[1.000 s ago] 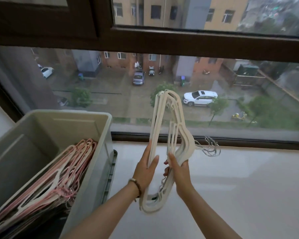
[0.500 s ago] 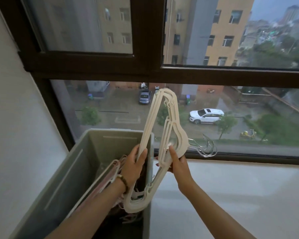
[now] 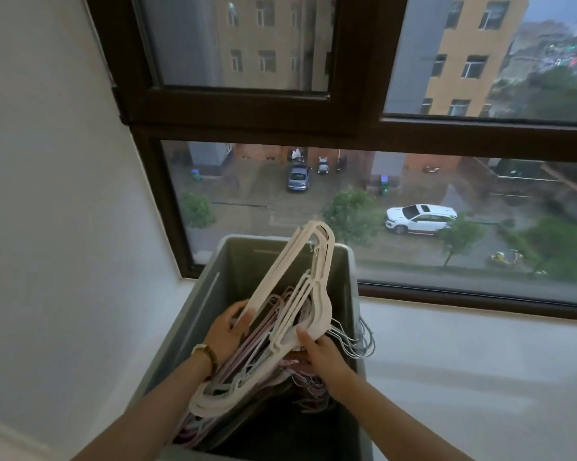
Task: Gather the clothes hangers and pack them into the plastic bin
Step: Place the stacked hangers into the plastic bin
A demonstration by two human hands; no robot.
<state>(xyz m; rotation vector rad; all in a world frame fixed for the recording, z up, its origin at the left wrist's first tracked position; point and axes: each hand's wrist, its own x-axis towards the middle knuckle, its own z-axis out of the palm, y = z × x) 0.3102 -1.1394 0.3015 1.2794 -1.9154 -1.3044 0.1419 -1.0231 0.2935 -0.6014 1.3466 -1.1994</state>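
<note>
Evidently, I hold the white hanger bundle (image 3: 302, 281) tilted over the open plastic bin (image 3: 214, 294), lower end inside, upper end standing above the far rim. The left grip (image 3: 228, 331) is curled round the bundle's long straight edge. The right grip (image 3: 323, 356) pinches its neck, thumb on top and fingers beneath. Risk 1, as I judge it: the metal hooks (image 3: 363, 341) fan out past the bin's right wall, so a straight descent could catch them on that rim and jam or twist the stack. Risk 2: the hooks could mesh with the loose hooks already in the bin, leaving the bundle propped high. Risk 3: any slackening of either grip could let the stacked hangers splay apart. Contents: the bin holds pink hangers (image 3: 277, 302), with a few paler ones, leaning toward its left wall beneath the white bundle. Its near end looks dark, and I cannot tell what lies there. The bin stands on a white ledge (image 3: 480, 377), in the corner below the window (image 3: 446, 294).
</note>
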